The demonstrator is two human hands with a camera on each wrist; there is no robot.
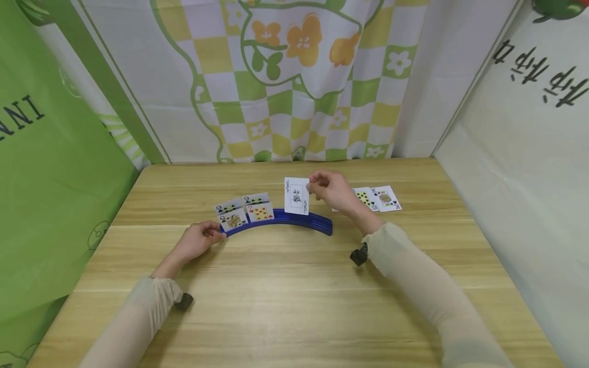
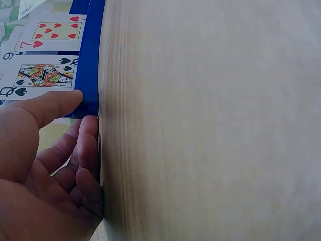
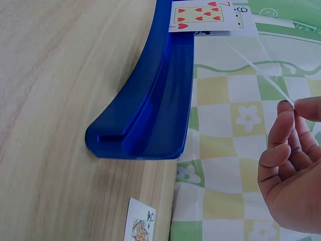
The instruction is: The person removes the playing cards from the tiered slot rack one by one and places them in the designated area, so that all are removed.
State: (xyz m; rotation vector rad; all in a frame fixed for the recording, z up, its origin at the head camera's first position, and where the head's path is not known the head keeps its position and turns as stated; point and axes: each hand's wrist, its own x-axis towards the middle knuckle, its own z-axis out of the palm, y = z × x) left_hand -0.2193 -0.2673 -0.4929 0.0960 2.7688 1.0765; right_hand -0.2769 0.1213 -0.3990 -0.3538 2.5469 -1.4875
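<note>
One white card (image 1: 296,196), grey-printed, pinched by right grip (image 1: 332,190); left grip (image 1: 195,240) holds curved blue rack (image 1: 318,223).

Toward the far right corner of the surface (image 1: 285,306), a spotted card (image 1: 363,196) was partly covered by the right grip (image 1: 333,191). In the blue holder (image 1: 303,220), the rear cards (image 1: 228,206) were partly hidden by the front cards (image 1: 260,212). Lettering on the raised card (image 1: 296,196) was too small to be read. The surface's near edge was cut off, as was the left grip (image 2: 47,188) in its wrist view.

wooden table (image 1: 285,301) | checkered cloth (image 1: 282,110) behind | green cloth (image 1: 60,184) left
</note>
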